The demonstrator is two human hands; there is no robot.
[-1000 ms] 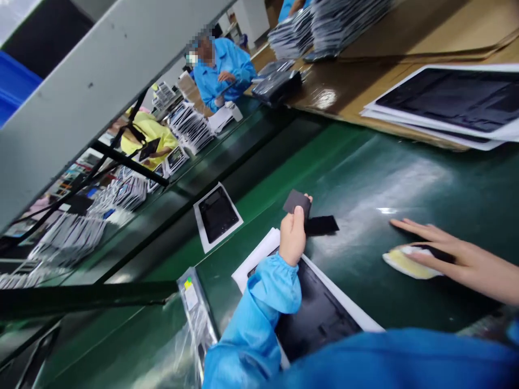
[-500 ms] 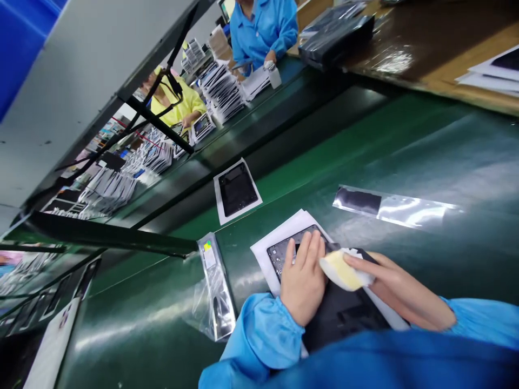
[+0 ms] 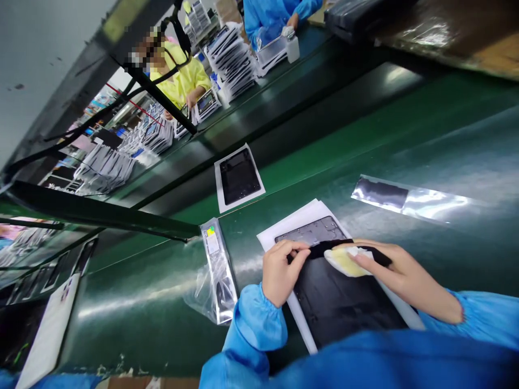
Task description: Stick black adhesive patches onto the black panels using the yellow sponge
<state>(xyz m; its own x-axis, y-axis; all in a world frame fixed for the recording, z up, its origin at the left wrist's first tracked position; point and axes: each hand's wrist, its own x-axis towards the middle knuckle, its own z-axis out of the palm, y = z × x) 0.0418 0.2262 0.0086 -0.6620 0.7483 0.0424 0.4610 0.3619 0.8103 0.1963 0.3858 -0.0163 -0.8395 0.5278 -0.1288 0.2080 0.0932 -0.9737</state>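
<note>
A black tablet-sized panel [image 3: 344, 302] lies on white paper [image 3: 271, 233] in front of me, its far end dotted with small parts. Across it stretches a dark strip of cloth [image 3: 320, 247]. My left hand [image 3: 283, 273] pinches the strip's left end between thumb and fingers, over the panel's left edge. At the other end, my right hand [image 3: 401, 273] is closed on a yellow and white pad [image 3: 346, 261], with the dark cloth also in its grasp. The pad hangs just over the panel; whether it touches the surface I cannot tell.
To the left lies a clear plastic bag [image 3: 217, 275] with a long part in it. A second panel [image 3: 239, 175] rests on paper farther back. At the right is a clear film strip [image 3: 409, 199]. A dark metal bar [image 3: 101, 210] crosses the left side; people work across the bench.
My left hand has lifted from lying flat on the panel and now pinches the dark cloth, which is drawn out between both hands. The view has shifted slightly.
</note>
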